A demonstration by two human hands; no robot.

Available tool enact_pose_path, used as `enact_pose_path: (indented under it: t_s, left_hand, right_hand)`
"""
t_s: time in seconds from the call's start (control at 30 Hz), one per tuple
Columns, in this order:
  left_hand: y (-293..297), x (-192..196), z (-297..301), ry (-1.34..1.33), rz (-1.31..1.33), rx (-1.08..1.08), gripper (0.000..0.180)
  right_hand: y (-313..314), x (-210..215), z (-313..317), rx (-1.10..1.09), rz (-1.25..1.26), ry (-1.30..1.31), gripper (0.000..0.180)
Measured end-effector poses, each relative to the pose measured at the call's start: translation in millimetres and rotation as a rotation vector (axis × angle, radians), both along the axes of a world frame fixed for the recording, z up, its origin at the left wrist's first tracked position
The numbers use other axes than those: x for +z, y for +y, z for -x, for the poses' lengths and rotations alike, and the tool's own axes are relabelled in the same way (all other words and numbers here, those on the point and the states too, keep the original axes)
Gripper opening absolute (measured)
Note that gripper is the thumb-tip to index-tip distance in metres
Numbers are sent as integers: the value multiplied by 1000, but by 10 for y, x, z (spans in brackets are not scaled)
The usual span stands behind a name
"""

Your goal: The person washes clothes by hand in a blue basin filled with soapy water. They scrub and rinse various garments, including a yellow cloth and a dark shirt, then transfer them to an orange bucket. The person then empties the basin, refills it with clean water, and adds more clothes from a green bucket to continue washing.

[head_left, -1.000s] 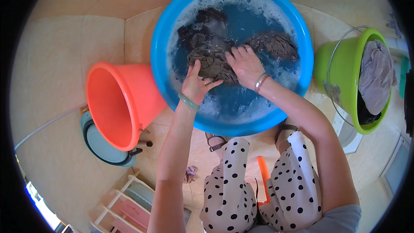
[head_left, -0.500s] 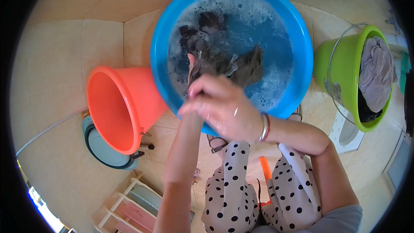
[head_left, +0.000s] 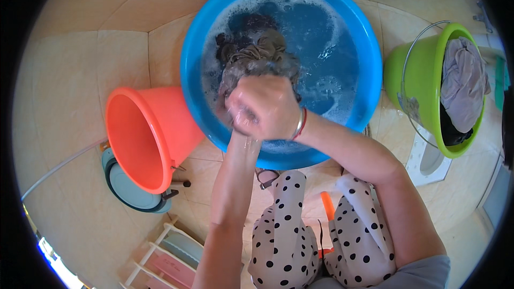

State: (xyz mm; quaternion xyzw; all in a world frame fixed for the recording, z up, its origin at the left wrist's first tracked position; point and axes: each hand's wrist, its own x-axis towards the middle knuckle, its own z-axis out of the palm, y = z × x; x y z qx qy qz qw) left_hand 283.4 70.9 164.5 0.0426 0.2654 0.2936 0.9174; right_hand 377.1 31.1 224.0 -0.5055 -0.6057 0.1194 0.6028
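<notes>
- While my right hand is curled into a blurred fist over the grey-brown cloth's near edge, I cannot tell whether any fabric is caught inside it.
- My left hand is mostly hidden beneath and behind that fist; I cannot tell whether its fingers are closed.
- The wet cloth lies bunched in the left half of the blue basin, its folded top rising out of the water and pointing away from me, leaning slightly right.
- Its visible bulk runs longer from left to right, though my fist covers the near side, so the full long axis is uncertain.
- A darker cloth sits partly sunk just beyond it, close to the basin's far left wall.
- To the right, sudsy water spreads as far as the wall, giving my hands their widest room.
- On the left the rim is near, with the tilted orange bucket right against it.
- The green bucket stands off to the right, tile between it and the basin.
</notes>
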Motion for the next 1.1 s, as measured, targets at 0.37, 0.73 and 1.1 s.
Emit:
enact_pose_path:
  t_s: [0.37,0.73,1.1]
  left_hand:
    - [61,164,-88,637,-239,-94,54]
    - [4,-24,-114,520,-173,-314,72]
    - [285,168,-97,115,-152,-143,73]
  right_hand:
    - [-292,-1326,-1300,-803,647,11,24]
    - [-53,-1675,-967,-451,1142,-410,61]
    - [-336,134,-161,43,324,5,17]
